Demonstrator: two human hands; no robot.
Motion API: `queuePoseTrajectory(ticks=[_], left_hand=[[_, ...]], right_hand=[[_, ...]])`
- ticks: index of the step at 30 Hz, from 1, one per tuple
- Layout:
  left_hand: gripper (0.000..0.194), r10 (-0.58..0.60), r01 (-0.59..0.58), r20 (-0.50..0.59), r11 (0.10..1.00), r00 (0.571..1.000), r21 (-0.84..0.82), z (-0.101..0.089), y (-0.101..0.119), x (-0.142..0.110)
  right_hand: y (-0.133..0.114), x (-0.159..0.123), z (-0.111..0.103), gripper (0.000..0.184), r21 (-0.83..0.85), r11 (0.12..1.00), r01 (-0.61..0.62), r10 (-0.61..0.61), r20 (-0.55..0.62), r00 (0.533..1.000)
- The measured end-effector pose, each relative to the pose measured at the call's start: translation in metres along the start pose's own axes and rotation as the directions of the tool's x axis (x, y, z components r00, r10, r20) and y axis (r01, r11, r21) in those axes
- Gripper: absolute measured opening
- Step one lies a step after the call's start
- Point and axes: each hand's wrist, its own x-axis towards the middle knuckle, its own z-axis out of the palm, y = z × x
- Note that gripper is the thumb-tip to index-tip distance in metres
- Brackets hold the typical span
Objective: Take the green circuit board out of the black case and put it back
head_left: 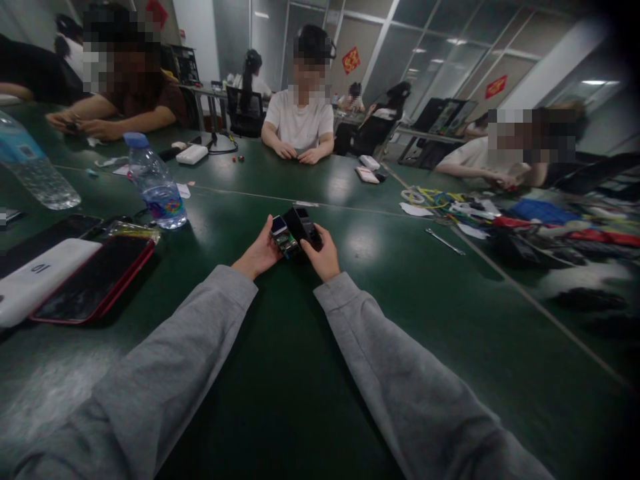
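Both my hands are over the middle of the green table point(280, 373), short of its far edge, forearms in grey sleeves. Left hand point(261, 255): part closed, thumb up along one side of a green circuit board point(287, 244) with a small display at its top; fingers are mostly hidden beneath. Right hand point(324, 255): curled, thumb and fingers gripping a black casing point(302, 227), tilted, close against the board's right side. Whether the two parts touch or are joined, I cannot tell. Nor can I tell if my hands rest on the tabletop.

Toward the table's left edge: a smartphone in a red case point(100, 277), screen up, beside a white power bank point(47, 273). A clear packet point(134, 231) lies just beyond the phone. Past it, a blue-capped bottle point(156, 187) stands upright; a larger water bottle point(37, 163) is farther left.

Toward the right edge: a metal wrench point(445, 241), lying slantwise near a tangle of cables point(437, 200); a blue bundle point(543, 211) behind.

At the far edge, opposite me: a co-worker in a white T-shirt point(300, 123), both hands low at the table.
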Motion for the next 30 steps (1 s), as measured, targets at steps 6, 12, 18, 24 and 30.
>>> queuePoseTrajectory(ticks=[6, 12, 18, 24, 30], left_hand=[[0.064, 0.015, -0.015, 0.015, 0.999, 1.000, 0.028, -0.002, 0.000, -0.001], [0.068, -0.002, 0.004, -0.043, 0.999, 0.999, 0.038, -0.004, 0.000, 0.003], [0.067, 0.007, -0.005, -0.052, 0.999, 0.999, 0.043, -0.005, -0.001, 0.006], [0.070, 0.013, -0.012, -0.022, 0.999, 1.000, 0.033, -0.006, -0.001, 0.005], [0.074, 0.005, -0.004, -0.025, 1.000, 1.000, 0.030, -0.006, 0.000, 0.005]], right_hand=[[-0.026, -0.008, -0.005, 0.067, -0.091, 0.985, 0.144, -0.159, -0.193, 0.968], [-0.048, -0.020, -0.003, 0.063, -0.181, 0.927, 0.330, -0.336, -0.002, 0.942], [-0.045, -0.020, -0.001, 0.064, -0.216, 0.921, 0.324, -0.316, 0.073, 0.946], [-0.045, -0.020, 0.001, 0.063, -0.212, 0.919, 0.332, -0.312, 0.124, 0.942], [-0.035, -0.018, 0.003, 0.065, -0.254, 0.913, 0.318, -0.266, 0.219, 0.939]])
